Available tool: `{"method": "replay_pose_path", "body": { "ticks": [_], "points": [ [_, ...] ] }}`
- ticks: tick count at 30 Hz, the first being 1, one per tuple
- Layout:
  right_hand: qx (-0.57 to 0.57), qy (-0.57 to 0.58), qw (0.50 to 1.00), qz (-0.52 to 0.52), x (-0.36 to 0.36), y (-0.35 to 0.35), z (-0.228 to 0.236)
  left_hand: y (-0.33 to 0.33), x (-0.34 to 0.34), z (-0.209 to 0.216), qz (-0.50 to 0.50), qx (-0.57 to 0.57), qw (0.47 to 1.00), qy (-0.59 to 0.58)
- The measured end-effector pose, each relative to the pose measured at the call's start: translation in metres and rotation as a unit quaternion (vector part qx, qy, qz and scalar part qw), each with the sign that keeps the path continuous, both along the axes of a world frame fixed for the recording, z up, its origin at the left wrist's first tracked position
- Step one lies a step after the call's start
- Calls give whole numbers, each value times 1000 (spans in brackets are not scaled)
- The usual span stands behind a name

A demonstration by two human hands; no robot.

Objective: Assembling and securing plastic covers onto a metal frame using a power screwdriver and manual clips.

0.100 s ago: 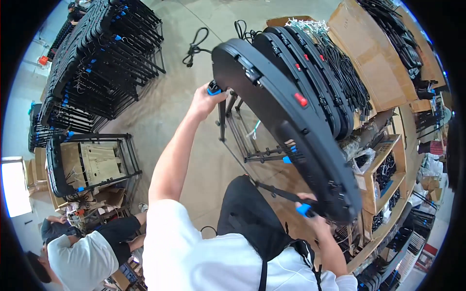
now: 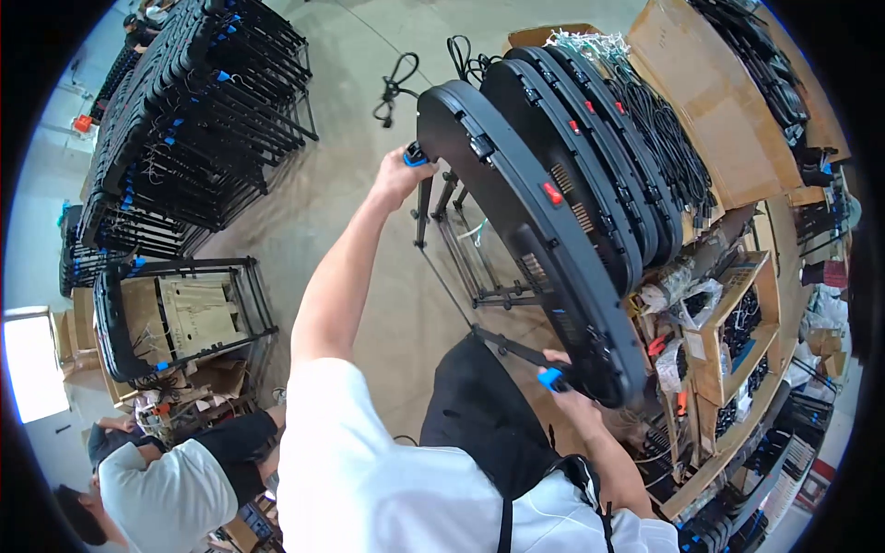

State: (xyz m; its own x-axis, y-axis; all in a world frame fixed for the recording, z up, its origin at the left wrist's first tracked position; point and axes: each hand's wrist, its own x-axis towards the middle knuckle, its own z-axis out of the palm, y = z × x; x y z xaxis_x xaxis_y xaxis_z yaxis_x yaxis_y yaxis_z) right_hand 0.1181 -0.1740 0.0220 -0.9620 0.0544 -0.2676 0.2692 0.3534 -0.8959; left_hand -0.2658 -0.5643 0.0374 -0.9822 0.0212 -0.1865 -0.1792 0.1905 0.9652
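Observation:
In front of me is a black machine point(image 2: 530, 221) with a long rounded casing, standing on edge. A red switch point(image 2: 552, 193) sits on its rim, and black tubular legs point(image 2: 502, 344) join its two ends. My left hand point(image 2: 398, 177) is closed around the tube at the far end, beside a blue clip point(image 2: 417, 158). Around the tube at the near end, beside another blue clip point(image 2: 551, 379), my right hand point(image 2: 577, 410) is closed, its fingers partly hidden by tube and casing.
Several similar black machines point(image 2: 576, 152) stand in a row just right. Beyond them is a cardboard box point(image 2: 710, 101) with black cables point(image 2: 668, 138). Wooden shelves point(image 2: 742, 336) hold parts. Stacked black frames point(image 2: 184, 120) fill the far left. A person point(image 2: 175, 484) is at lower left.
The near end of the machine has swung left and slightly away from me, with my right hand moving along. The far end has shifted a little right with my left hand.

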Motion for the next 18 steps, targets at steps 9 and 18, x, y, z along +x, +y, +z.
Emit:
{"method": "replay_pose_path", "body": {
  "ticks": [9, 18],
  "points": [
    [197, 97, 975, 27, -47, -53, -115, 23, -100, -63, 16, -144, 988, -54],
    [255, -171, 952, -21, -1, 26, -42, 84, -2, -172, 36, -264, 964, -27]
  ]
}}
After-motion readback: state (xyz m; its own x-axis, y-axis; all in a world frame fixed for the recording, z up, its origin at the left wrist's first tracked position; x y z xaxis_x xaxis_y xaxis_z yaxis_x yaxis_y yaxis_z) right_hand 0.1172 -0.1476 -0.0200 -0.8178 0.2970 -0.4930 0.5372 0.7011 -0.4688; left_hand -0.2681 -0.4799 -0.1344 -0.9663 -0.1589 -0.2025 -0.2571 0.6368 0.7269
